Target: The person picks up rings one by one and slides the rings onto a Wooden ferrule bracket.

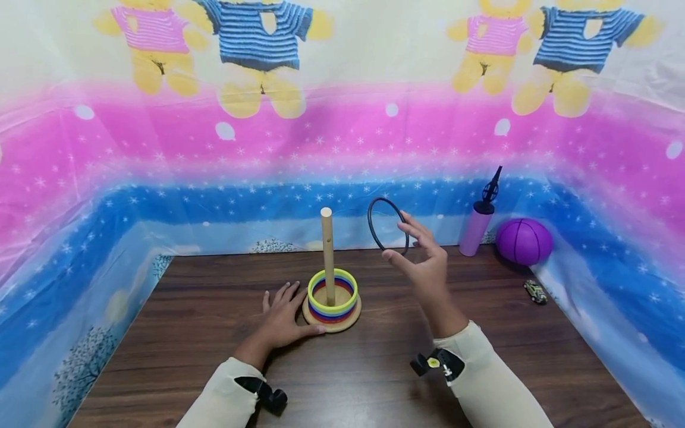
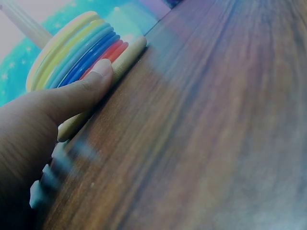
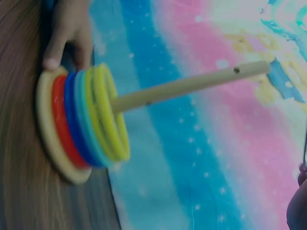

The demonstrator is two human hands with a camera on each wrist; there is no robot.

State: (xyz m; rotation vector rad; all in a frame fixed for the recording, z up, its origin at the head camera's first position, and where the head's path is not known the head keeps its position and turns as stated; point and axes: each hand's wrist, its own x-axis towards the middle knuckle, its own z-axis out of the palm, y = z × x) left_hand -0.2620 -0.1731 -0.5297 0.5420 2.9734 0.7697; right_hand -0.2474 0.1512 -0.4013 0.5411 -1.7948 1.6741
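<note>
The right hand (image 1: 425, 261) is raised above the bench (image 1: 481, 356), thumb and fingertips pinching the lower right edge of a thin black ring (image 1: 387, 226), the remaining fingers loosely spread. The ring stands nearly upright in the air, at about 2 o'clock from the wooden peg (image 1: 327, 255) and just beside its top, not touching it.

The left hand (image 1: 283, 318) lies flat on the bench with fingers straight and spread, its thumb pressed against the round wooden base (image 1: 342, 324) at about 8 o'clock. The left wrist view shows the thumb tip (image 2: 98, 76) touching the base's rim (image 2: 125, 56) just below the stacked rings (image 2: 76, 48).

Yellow, light blue, blue and red rings (image 3: 91, 120) sit stacked on the base around the peg.

At 2 o'clock, well apart, stand a pink pump (image 1: 478, 226), a purple ball (image 1: 523, 241) and a small toy car (image 1: 535, 291)
</note>
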